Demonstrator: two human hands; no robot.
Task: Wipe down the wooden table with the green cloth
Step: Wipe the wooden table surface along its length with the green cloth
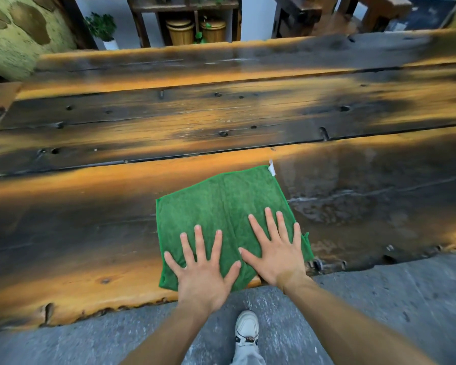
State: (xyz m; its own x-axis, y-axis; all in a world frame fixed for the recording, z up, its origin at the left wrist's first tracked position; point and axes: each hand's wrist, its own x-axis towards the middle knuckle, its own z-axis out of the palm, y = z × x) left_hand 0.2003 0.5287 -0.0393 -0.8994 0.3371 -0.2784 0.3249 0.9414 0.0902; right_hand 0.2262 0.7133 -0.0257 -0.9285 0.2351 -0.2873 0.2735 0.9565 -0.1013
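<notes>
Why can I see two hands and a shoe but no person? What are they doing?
The camera sits on the person's head and looks down, so you see what they see. The left hand and right hand lie flat, fingers spread, pressing a green cloth onto a big wooden table. Nothing is gripped; the palms just push the cloth down. A little white tag sticks out of its far corner. The wood to the right of the cloth looks wet and shiny. Below, the white shoe stands on the grey floor.
</notes>
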